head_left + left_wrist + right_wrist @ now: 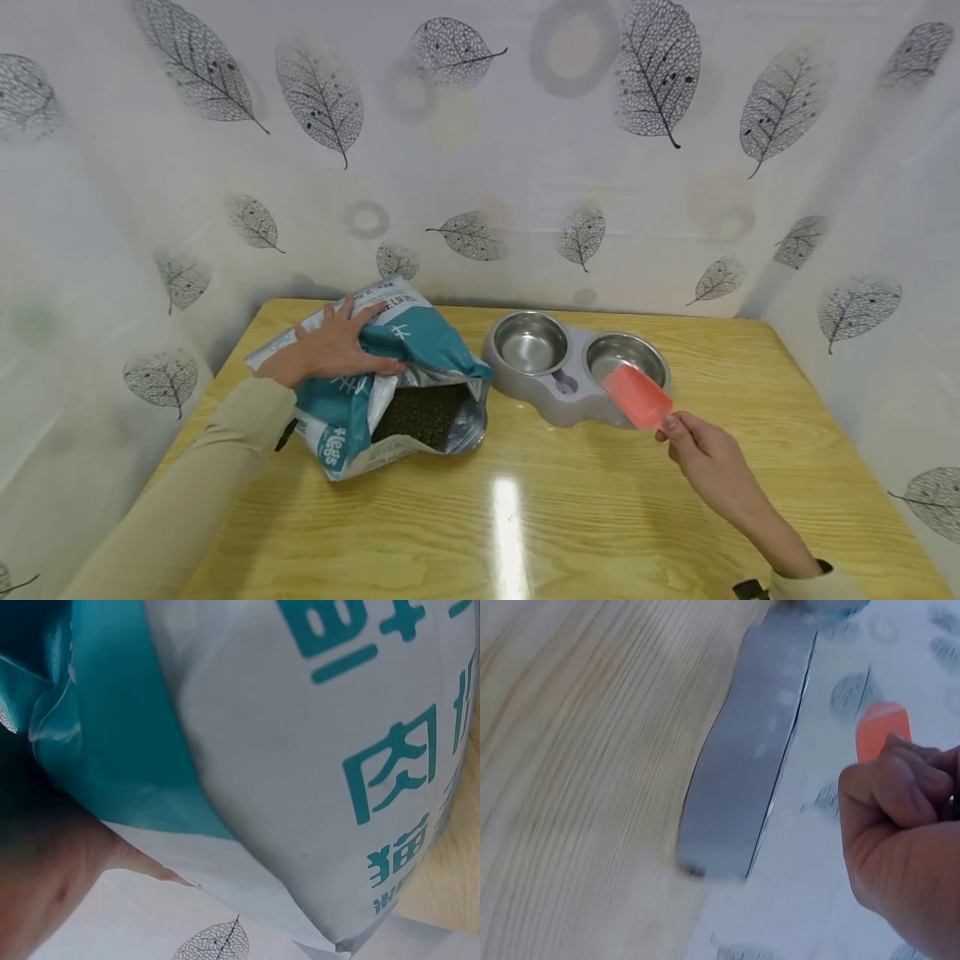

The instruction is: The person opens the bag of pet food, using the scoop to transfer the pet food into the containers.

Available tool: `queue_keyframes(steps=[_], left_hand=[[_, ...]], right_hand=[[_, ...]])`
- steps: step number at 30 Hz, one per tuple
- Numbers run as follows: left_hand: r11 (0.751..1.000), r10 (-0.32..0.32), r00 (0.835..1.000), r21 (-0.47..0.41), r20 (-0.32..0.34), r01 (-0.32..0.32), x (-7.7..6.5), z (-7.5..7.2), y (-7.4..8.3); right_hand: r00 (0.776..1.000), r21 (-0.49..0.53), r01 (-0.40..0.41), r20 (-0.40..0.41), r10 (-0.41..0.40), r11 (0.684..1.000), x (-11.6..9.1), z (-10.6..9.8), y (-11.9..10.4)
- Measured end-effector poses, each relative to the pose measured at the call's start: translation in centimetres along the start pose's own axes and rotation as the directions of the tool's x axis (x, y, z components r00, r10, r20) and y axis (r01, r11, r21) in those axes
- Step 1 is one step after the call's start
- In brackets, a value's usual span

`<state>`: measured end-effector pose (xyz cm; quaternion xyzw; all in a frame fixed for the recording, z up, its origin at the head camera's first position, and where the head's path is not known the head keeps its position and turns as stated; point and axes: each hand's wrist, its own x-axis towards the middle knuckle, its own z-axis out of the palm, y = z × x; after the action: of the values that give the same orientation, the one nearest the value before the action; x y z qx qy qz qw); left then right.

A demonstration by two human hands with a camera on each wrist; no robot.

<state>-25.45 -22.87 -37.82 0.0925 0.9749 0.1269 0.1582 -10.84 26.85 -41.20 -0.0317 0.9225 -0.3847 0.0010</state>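
A teal and white pet food bag (431, 333) lies on its side, its mouth facing the front and dark brown kibble (423, 412) showing inside. My left hand (330, 343) rests on top of the bag with fingers spread, the thumb near the opening. In the left wrist view, the bag's printed side (300, 750) fills most of the picture. My right hand (708, 458) grips a translucent red scoop (639, 397) by its handle. The scoop overlaps the front of the right steel bowl (626, 354) in the head view. Curled fingers hide the handle in the right wrist view.
A grey double-bowl stand (551, 400) sits just right of the bag, holding a left steel bowl (531, 343) too. Everything stands on a wooden table (600, 533). A leaf-patterned curtain (480, 167) hangs behind and along both sides.
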Motion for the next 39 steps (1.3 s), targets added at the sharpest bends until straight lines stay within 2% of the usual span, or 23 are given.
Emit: queue_keyframes(steps=[3, 6, 10, 15, 23, 30, 35, 39], left_hand=[[1.000, -0.002, 1.000, -0.003, 0.002, 0.002, 0.0, 0.1, -0.1], [1.000, -0.002, 1.000, -0.003, -0.001, 0.002, 0.1, 0.2, -0.1], [1.000, -0.002, 1.000, -0.003, -0.008, 0.002, 0.3, 0.3, -0.2], [1.000, -0.006, 1.000, 0.002, -0.004, 0.006, 0.3, 0.3, -0.3], [1.000, 0.002, 1.000, 0.002, -0.010, -0.002, 0.2, 0.2, -0.2], [1.000, 0.003, 1.000, 0.000, -0.005, -0.003, 0.2, 0.6, -0.2], [1.000, 0.007, 1.000, -0.004, -0.017, -0.007, 0.3, 0.6, -0.3], [1.000, 0.004, 1.000, -0.007, -0.023, -0.004, 0.3, 0.5, -0.3]], right_hand=[[0.992, 0.123, 0.016, 0.124, -0.032, 0.992, 0.1, 1.8, -2.2], [0.971, 0.199, 0.024, 0.228, -0.070, 0.980, 0.3, 3.7, -4.1], [0.938, 0.215, 0.100, 0.305, -0.164, 0.971, 1.1, 6.3, -5.9], [0.915, 0.205, 0.166, 0.334, -0.228, 0.965, 2.5, 9.1, -7.6], [0.903, 0.139, 0.180, 0.369, -0.220, 0.974, 3.9, 12.8, -9.3], [0.917, 0.070, 0.183, 0.347, -0.196, 0.981, 4.4, 14.0, -10.5], [0.915, 0.022, 0.213, 0.345, -0.207, 0.977, 5.1, 14.6, -11.5], [0.912, 0.039, 0.217, 0.348, -0.217, 0.975, 5.7, 15.1, -12.0]])
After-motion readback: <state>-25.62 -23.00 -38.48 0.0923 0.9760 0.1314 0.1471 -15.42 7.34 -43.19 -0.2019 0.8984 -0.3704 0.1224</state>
